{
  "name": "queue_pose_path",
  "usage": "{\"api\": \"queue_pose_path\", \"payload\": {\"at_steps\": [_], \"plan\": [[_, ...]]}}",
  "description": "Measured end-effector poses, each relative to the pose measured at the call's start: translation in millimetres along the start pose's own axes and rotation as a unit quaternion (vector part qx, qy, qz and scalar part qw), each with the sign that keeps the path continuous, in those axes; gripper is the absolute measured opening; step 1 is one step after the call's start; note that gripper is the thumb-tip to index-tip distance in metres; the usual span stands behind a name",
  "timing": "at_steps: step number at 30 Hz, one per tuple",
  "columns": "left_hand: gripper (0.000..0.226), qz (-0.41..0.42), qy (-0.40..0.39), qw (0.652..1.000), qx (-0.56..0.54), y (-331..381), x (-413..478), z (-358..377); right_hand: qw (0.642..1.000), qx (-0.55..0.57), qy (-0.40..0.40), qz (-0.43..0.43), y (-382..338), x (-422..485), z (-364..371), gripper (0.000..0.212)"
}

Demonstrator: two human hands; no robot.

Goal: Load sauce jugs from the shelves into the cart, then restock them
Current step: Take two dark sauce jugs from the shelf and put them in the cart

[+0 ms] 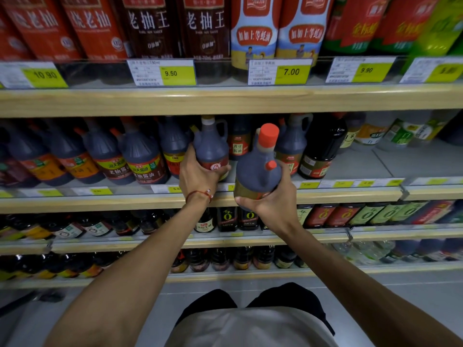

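Two dark sauce jugs are in my hands at the middle shelf. My left hand grips the lower body of one jug with a pale cap and a red label; it stands on the shelf among others. My right hand holds a second jug from below, tilted toward me in front of the shelf edge, with an orange-red cap and a small red spout cap. A red string bracelet circles my left wrist.
More dark jugs line the shelf to the left, and a tall dark bottle stands to the right beside bare shelf space. Bottles fill the shelves above and below. No cart is in view.
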State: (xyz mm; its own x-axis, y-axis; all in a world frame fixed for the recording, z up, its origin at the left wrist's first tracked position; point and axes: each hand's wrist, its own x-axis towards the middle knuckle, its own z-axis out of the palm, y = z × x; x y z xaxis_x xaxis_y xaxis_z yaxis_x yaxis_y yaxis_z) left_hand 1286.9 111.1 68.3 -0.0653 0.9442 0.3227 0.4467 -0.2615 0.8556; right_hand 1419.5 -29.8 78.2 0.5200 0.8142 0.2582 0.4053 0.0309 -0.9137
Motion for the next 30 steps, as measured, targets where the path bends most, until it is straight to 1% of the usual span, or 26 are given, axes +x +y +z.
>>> {"api": "queue_pose_path", "payload": {"at_steps": [3,7,10,13,15,17,19,20,21,22,23,24,25,26,27,28,29,30], "plan": [[0.106,0.015,0.008,0.999,0.029,1.1,-1.7,-0.8,1.000,0.000,-0.003,-0.003,-1.7,-3.0,-1.7,0.107],[0.103,0.006,0.014,0.998,0.054,6.2,-4.2,1.2,1.000,-0.007,-0.004,-0.003,-3.0,-7.4,-5.2,0.104],[0.103,-0.001,0.013,0.999,0.041,7.8,-7.1,-1.8,1.000,-0.006,-0.004,-0.001,-4.7,-10.3,-7.6,0.103],[0.099,-0.005,-0.001,1.000,0.005,-1.9,-5.3,-7.7,1.000,-0.011,-0.005,0.003,-5.7,-12.5,-11.5,0.104],[0.090,-0.006,-0.001,1.000,-0.021,-7.4,-6.3,-16.2,1.000,-0.013,-0.010,0.006,-5.8,-13.7,-15.9,0.104],[0.070,-0.003,0.029,0.998,-0.053,-2.5,-13.8,-27.5,1.000,-0.015,-0.012,0.004,-5.9,-14.3,-20.7,0.103],[0.048,0.023,0.045,0.994,-0.093,7.5,-24.7,-36.3,1.000,-0.013,-0.013,0.003,-7.0,-14.1,-24.7,0.101],[0.041,0.035,0.026,0.993,-0.106,14.1,-30.3,-39.5,1.000,-0.011,-0.012,0.003,-7.7,-13.4,-26.0,0.100],[0.037,0.038,-0.018,0.993,-0.112,21.2,-34.8,-41.1,1.000,-0.010,-0.011,0.005,-8.2,-12.0,-26.9,0.099],[0.037,0.032,-0.088,0.988,-0.120,29.6,-38.7,-42.2,1.000,-0.007,-0.011,0.006,-9.2,-10.9,-27.5,0.099],[0.040,0.016,-0.176,0.975,-0.132,37.9,-41.9,-43.1,1.000,-0.004,-0.010,0.007,-10.3,-9.7,-28.0,0.101],[0.044,-0.005,-0.270,0.951,-0.148,46.2,-44.6,-44.7,1.000,0.001,-0.012,0.006,-10.9,-8.7,-28.5,0.103],[0.046,-0.023,-0.353,0.920,-0.168,54.9,-46.9,-47.5,1.000,0.003,-0.017,0.001,-11.3,-7.8,-29.1,0.104],[0.045,-0.032,-0.412,0.892,-0.181,63.1,-48.5,-51.0,1.000,0.001,-0.025,-0.007,-11.8,-7.4,-29.7,0.104],[0.043,-0.032,-0.448,0.874,-0.186,69.0,-48.9,-54.3,0.999,-0.001,-0.035,-0.014,-10.9,-6.8,-30.0,0.105],[0.041,-0.023,-0.469,0.864,-0.180,73.2,-49.2,-56.3,0.999,0.001,-0.046,-0.016,-8.7,-6.4,-30.8,0.106],[0.043,-0.014,-0.479,0.861,-0.171,76.6,-50.6,-57.6,0.998,0.007,-0.062,-0.011,-5.7,-5.6,-31.0,0.108],[0.047,-0.003,-0.476,0.865,-0.161,78.6,-52.2,-58.4,0.996,0.016,-0.083,-0.006,-4.1,-4.9,-31.9,0.109]]}}
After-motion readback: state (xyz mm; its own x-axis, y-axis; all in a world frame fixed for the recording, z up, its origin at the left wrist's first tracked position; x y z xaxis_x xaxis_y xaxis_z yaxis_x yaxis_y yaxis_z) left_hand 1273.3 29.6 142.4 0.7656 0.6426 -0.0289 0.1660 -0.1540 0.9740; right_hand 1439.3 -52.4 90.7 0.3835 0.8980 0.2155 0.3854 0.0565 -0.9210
